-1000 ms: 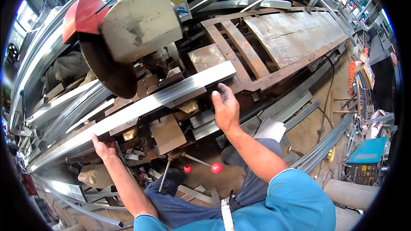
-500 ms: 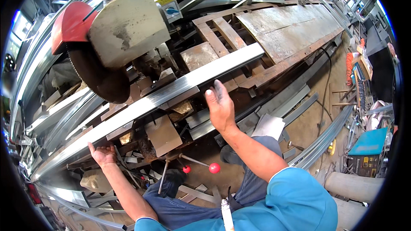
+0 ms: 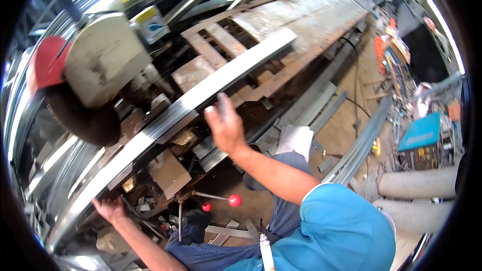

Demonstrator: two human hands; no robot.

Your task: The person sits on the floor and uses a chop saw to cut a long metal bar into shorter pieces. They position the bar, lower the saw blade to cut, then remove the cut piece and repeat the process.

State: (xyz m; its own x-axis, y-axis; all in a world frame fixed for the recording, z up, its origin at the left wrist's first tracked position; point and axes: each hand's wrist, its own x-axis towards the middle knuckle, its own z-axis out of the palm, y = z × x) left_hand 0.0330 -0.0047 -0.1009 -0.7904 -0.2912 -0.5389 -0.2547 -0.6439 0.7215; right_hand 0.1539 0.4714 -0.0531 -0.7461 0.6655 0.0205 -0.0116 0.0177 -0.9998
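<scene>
A long, shiny metal channel lies diagonally across a rusty saw bench, its far end over the flat plate. My left hand is open at the channel's near-left part, fingertips at its lower edge. Closer to the far end, my right hand is open, thumb and fingers apart, just beside the channel's near edge; whether it touches is unclear. To the left of the channel, a round saw blade hangs under a cream-coloured saw housing with a red guard.
Two red ball-ended handles stick out below the bench. The worn metal plate forms the bench's far part. Metal lengths lie on the floor at right, beside a turquoise-lidded box. Offcuts and a cardboard-like brown piece sit nearer.
The view has turned, shifting the scene leftward. The channel has slid toward the far right, its end now further over the plate. Both hands remain close to it.
</scene>
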